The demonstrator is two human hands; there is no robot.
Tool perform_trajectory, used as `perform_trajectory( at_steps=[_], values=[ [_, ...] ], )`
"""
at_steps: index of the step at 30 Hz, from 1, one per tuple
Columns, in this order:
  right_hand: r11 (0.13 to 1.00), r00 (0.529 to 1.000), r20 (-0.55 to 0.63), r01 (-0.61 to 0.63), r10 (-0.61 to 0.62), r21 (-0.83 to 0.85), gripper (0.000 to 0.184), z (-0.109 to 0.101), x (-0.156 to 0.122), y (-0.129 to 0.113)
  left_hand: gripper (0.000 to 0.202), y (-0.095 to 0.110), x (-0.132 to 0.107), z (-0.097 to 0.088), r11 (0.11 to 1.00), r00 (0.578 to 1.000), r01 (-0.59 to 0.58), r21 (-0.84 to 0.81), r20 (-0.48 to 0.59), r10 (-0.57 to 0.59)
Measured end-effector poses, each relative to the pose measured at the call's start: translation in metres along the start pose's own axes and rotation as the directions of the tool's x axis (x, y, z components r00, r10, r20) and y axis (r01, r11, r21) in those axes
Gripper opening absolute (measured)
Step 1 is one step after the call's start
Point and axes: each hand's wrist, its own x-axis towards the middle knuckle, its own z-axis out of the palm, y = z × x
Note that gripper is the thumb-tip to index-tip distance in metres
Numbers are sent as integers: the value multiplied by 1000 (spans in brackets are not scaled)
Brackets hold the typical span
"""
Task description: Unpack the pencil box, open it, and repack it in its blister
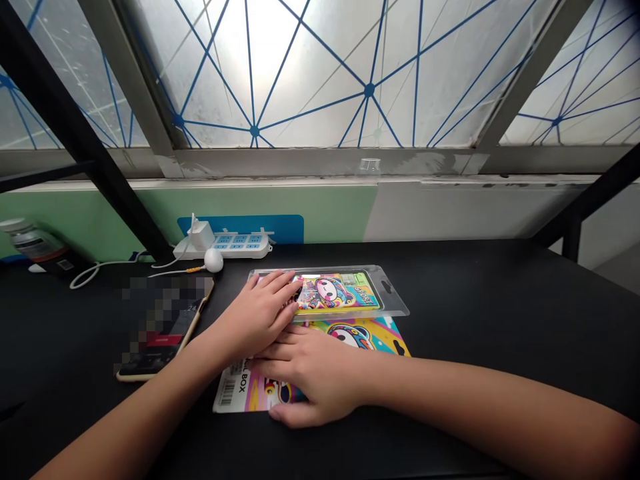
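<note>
"Clear package (393, 305) on the table (500, 320): why is the left hand (267, 308) flat there?"
"Perhaps steadying, though pressure is hard to see; the right hand (315, 373) lies flat on the printed card (373, 335)."

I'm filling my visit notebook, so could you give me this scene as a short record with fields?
Left hand: fingers over the left end of a clear plastic, rectangular blister pack
Right hand: palm down on a multicoloured, flat printed card
Overlap: the pack covers the card's far side
Left of the hands: rectangular, dark-screened, light-edged phone
Behind: long white plastic power strip
Surface: flat black desk
</note>
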Motion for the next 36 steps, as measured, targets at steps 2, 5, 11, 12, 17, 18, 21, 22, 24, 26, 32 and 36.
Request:
perform_trajectory(
  at_steps=[2, 5, 11, 12, 17, 18, 21, 22, 24, 26, 32, 36],
  values=[
    [997, 998, -40, 51, -53, -62, 43, 3, 3, -1, 48, -1, 0, 1, 1000, 1000, -13, 12, 0, 13],
    [977, 976, -176, 96, -131, -192, 26, 1, 7, -4, 48, -3, -1, 3, 1000, 1000, -24, 20, -11, 25],
    [904, 939, -288, -282, 190, -321, 29, -52, -9, 17, 50, -3, -1, 0, 999, 999, -41, 21, -17, 41],
    [870, 914, -227, -395, 337, -296, 27, -64, -16, 27, 50, -3, -1, -1, 999, 999, -40, 21, -17, 41],
    [753, 763, 24, -633, 646, -179, 52, -101, -50, 75, 47, -4, 0, 0, 999, 998, -46, 20, -39, 47],
    [744, 747, 51, -649, 663, -159, 59, -103, -54, 81, 47, -4, 0, 1, 999, 998, -41, 19, -40, 42],
    [704, 697, 103, -697, 710, -137, 65, -102, -56, 90, 48, -3, 0, 1, 1000, 999, -15, 8, -33, 15],
    [697, 691, 100, -701, 716, -148, 65, -101, -55, 91, 49, -3, 0, 1, 1000, 1000, -6, 3, -31, 6],
    [690, 688, 80, -703, 721, -169, 63, -98, -52, 93, 48, -1, 0, 0, 1000, 1000, 5, -5, -30, -5],
    [689, 693, 49, -701, 719, -186, 61, -96, -50, 93, 48, 0, 0, -1, 1000, 999, 5, -11, -34, -5],
    [705, 739, -91, -667, 668, -240, 54, -93, -52, 84, 48, -7, -3, -5, 1000, 995, -9, -22, -98, 7],
    [713, 759, -213, -651, 615, -259, 51, -84, -56, 69, 57, -23, -3, -11, 1000, 983, -5, -14, -186, 2]
  ],
)
